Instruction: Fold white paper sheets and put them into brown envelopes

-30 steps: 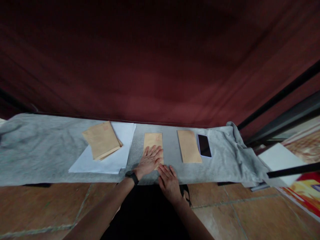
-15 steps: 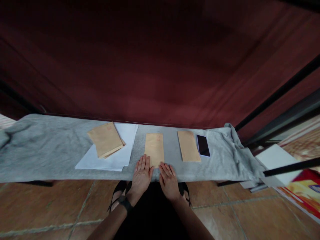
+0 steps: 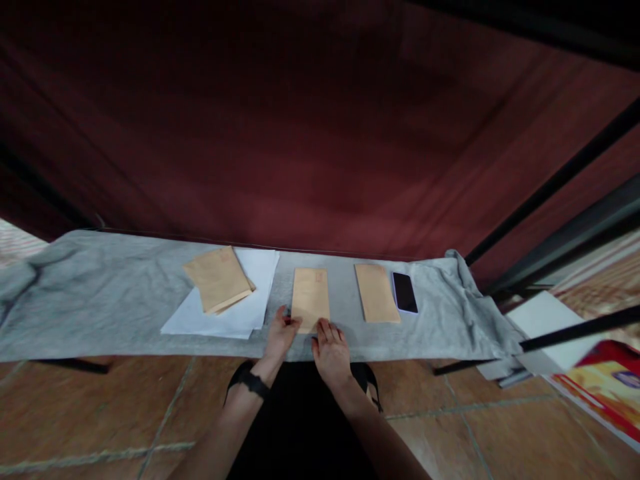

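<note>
A brown envelope (image 3: 311, 297) lies upright in front of me on the grey cloth, with a small red mark near its top right. My left hand (image 3: 281, 337) is at its lower left edge, thumb and fingers brought together on that edge. Over the lower right corner rests my right hand (image 3: 332, 350), palm down with the fingers laid out flat. To the left, several brown envelopes (image 3: 220, 280) are stacked askew on white paper sheets (image 3: 215, 323). Another brown envelope (image 3: 377, 293) lies at the right, beside a dark-screened phone (image 3: 405, 292).
The grey cloth (image 3: 125, 293) covers a narrow table against a dark red surface (image 3: 300, 167). Black metal bars (image 3: 575, 330) slant in at the right. Below on the tiled floor (image 3: 115, 413) are white boards and a red and yellow package (image 3: 610, 387).
My left hand has gone from lying flat on the envelope's lower left to gripping its edge. My right hand has shifted slightly left and up. The view has moved a little.
</note>
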Demonstrator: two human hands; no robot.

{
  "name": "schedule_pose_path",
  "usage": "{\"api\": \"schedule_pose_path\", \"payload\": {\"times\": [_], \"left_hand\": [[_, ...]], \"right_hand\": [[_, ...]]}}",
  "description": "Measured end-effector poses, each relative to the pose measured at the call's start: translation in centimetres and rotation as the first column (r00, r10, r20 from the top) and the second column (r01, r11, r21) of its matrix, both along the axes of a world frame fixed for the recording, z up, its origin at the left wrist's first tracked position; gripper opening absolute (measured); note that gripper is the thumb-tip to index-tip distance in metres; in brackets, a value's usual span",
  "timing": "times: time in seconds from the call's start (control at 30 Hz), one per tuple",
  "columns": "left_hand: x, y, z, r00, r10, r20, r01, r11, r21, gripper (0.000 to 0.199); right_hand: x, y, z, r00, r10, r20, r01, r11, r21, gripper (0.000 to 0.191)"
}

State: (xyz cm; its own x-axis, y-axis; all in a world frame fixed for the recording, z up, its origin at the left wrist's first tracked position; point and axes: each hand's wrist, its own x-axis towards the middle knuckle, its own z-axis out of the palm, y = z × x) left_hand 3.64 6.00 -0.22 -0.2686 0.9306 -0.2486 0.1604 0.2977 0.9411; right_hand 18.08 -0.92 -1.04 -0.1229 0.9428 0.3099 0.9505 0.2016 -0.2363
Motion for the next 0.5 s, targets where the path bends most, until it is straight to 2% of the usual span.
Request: {"api": "schedule_pose_path", "payload": {"times": [0.07,0.13,0.2,0.23,0.27,0.3,0.37,0.43,0.47,0.5], "left_hand": [[0.2,0.0,0.8,0.996,-0.006,0.094,0.006,1.0,0.0,0.056],[0.7,-0.3,2.0,0.988,-0.07,0.137,0.065,0.997,0.041,0.051],[1.4,-0.7,3.3,0.967,-0.166,0.192,0.15,0.984,0.097,0.052],[1.9,-0.9,3.9,0.953,-0.218,0.212,0.195,0.973,0.126,0.053],[2.3,-1.1,4.4,0.939,-0.264,0.221,0.235,0.96,0.15,0.053],[2.7,-1.2,4.6,0.932,-0.293,0.215,0.261,0.951,0.166,0.053],[3.3,-1.5,4.5,0.94,-0.287,0.186,0.261,0.953,0.152,0.053],[3.6,-1.6,3.5,0.954,-0.234,0.185,0.219,0.971,0.095,0.053],[3.7,-1.6,2.8,0.955,-0.212,0.207,0.202,0.977,0.069,0.056],[3.8,-1.6,2.1,0.95,-0.204,0.235,0.195,0.979,0.058,0.06]], "right_hand": [[-0.2,0.3,0.5,1.0,-0.008,0.004,0.008,1.0,-0.021,0.042],[-0.1,0.8,1.0,0.998,-0.022,-0.058,0.021,1.0,-0.02,0.041],[0.4,1.5,1.3,0.97,-0.06,-0.235,0.059,0.998,-0.01,0.036],[0.7,2.0,1.4,0.926,-0.081,-0.369,0.082,0.997,-0.013,0.033],[1.0,2.4,1.5,0.845,-0.103,-0.524,0.103,0.994,-0.03,0.032],[1.3,2.8,1.5,0.719,-0.129,-0.683,0.117,0.991,-0.064,0.031],[1.7,3.4,1.3,0.362,-0.191,-0.912,0.093,0.981,-0.169,0.032],[1.6,3.6,0.9,0.003,-0.27,-0.963,0.008,0.963,-0.27,0.032],[1.5,3.6,0.7,-0.119,-0.303,-0.946,-0.033,0.953,-0.301,0.031],[1.3,3.4,0.4,-0.196,-0.326,-0.925,-0.064,0.945,-0.32,0.031]]}}
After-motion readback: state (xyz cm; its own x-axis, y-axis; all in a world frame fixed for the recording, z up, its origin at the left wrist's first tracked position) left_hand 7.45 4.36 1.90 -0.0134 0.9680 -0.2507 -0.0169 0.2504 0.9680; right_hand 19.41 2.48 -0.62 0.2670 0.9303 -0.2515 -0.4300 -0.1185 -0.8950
